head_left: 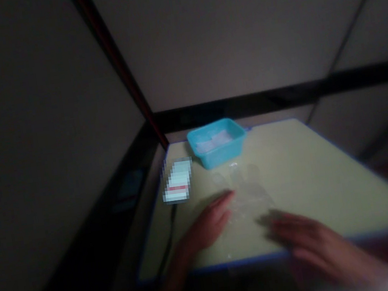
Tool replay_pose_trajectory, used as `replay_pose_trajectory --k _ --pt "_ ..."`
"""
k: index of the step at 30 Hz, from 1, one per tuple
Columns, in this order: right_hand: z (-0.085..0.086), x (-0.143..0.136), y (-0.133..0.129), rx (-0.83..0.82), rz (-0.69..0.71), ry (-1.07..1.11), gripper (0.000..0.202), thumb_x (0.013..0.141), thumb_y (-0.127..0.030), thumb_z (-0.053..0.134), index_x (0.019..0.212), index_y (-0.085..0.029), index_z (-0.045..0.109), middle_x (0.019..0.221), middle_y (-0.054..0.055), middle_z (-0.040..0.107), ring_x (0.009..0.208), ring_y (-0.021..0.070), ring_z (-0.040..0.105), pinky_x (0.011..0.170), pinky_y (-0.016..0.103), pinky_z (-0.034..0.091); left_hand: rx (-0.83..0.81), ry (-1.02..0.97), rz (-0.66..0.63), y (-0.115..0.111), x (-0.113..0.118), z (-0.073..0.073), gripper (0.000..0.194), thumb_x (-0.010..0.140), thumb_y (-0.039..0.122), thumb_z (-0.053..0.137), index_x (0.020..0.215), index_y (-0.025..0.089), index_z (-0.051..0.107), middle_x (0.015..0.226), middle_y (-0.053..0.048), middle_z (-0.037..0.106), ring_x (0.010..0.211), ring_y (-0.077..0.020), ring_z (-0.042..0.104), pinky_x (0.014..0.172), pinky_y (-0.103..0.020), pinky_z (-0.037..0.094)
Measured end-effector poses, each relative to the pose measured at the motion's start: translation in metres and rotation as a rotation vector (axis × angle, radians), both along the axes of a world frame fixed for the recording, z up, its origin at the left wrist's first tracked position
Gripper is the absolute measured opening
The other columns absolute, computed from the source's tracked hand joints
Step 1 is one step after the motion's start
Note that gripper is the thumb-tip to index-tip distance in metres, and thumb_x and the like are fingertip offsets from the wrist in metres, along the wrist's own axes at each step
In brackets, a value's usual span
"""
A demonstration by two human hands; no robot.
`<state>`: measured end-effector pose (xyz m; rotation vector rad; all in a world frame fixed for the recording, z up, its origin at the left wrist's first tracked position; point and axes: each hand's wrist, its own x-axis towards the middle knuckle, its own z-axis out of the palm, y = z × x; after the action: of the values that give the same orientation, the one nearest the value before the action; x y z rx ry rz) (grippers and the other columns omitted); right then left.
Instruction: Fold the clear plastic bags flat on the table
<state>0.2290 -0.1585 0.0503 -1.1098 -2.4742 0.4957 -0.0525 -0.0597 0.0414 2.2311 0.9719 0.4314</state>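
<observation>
My left hand (213, 221) is over the middle of the pale yellow table (299, 160), its fingers stretched out toward the right with nothing in them. Near the table's front edge is my right hand (306, 235), blurred, fingers extended to the left and holding nothing. Between and beyond the hands lies a clear, thin, shiny thing (245, 193), seemingly a transparent plastic glove with finger shapes pointing away from me. Behind it stands a turquoise basket (222, 155) with whitish, see-through material (215, 140) inside.
A lit phone-like screen (178, 181), pixelated, is at the table's left side, with a dark cable (168, 239) running toward the front edge. Grey walls with a dark band (239, 107) rise behind and to the left.
</observation>
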Motion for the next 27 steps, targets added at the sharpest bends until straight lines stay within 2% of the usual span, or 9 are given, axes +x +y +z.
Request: replay_pose_trajectory --k 3,6,9,12,15,22,27 --pt "-0.002 0.011 0.032 -0.139 -0.162 0.228 0.033 0.096 -0.034 0.037 0.123 -0.026 0.056 0.122 0.005 0.063 0.111 0.0215 0.059 0.094 0.039 0.048 -0.240 -0.224 -0.080 -0.002 0.008 0.008 0.037 0.093 0.026 0.038 0.127 0.019 0.052 0.135 -0.005 0.052 0.126 -0.0174 0.045 0.109 -0.036 0.031" --pt "-0.005 0.007 0.070 -0.283 -0.235 0.565 0.033 0.097 -0.039 0.034 0.102 -0.020 0.061 0.095 0.007 0.070 0.093 0.0204 0.065 0.086 0.038 0.050 -0.476 -0.427 -0.073 0.007 0.020 0.010 0.036 0.092 0.037 0.044 0.116 0.014 0.061 0.124 -0.010 0.060 0.118 -0.0222 0.053 0.104 -0.039 0.038" --pt "-0.008 -0.005 0.094 -0.452 -0.207 0.778 0.033 0.095 -0.044 0.036 0.088 -0.019 0.057 0.083 0.004 0.066 0.079 0.0179 0.064 0.076 0.035 0.052 -0.695 -0.556 -0.038 0.021 0.031 -0.001 0.050 0.086 0.051 0.053 0.114 0.011 0.061 0.117 -0.014 0.063 0.111 -0.0258 0.058 0.098 -0.041 0.042" --pt "-0.011 -0.014 0.101 -0.572 -0.158 0.761 0.037 0.093 -0.049 0.040 0.080 -0.019 0.056 0.077 0.003 0.063 0.073 0.0165 0.061 0.071 0.032 0.050 -0.832 -0.584 -0.002 0.032 0.036 -0.021 0.061 0.073 0.060 0.064 0.108 0.010 0.065 0.112 -0.016 0.066 0.107 -0.0292 0.060 0.097 -0.044 0.042" --pt "-0.014 -0.016 0.100 -0.614 -0.136 0.685 0.041 0.091 -0.053 0.042 0.076 -0.017 0.057 0.074 0.003 0.061 0.068 0.0151 0.058 0.068 0.030 0.048 -0.876 -0.588 0.028 0.035 0.037 -0.032 0.066 0.063 0.062 0.071 0.103 0.009 0.067 0.106 -0.018 0.067 0.104 -0.0323 0.061 0.095 -0.047 0.041" --pt "-0.016 -0.015 0.097 -0.611 -0.129 0.779 0.039 0.093 -0.051 0.041 0.079 -0.018 0.058 0.076 0.003 0.062 0.069 0.0147 0.058 0.067 0.028 0.045 -0.938 -0.709 0.002 0.031 0.035 -0.020 0.060 0.070 0.059 0.068 0.107 0.011 0.066 0.109 -0.017 0.067 0.108 -0.0313 0.059 0.096 -0.045 0.040" --pt "-0.019 -0.014 0.101 -0.579 -0.074 0.623 0.040 0.093 -0.049 0.040 0.078 -0.017 0.059 0.076 0.004 0.063 0.069 0.0150 0.058 0.067 0.029 0.045 -0.885 -0.616 -0.001 0.033 0.037 -0.026 0.055 0.067 0.056 0.071 0.102 0.013 0.068 0.106 -0.013 0.068 0.105 -0.0297 0.060 0.096 -0.044 0.041"
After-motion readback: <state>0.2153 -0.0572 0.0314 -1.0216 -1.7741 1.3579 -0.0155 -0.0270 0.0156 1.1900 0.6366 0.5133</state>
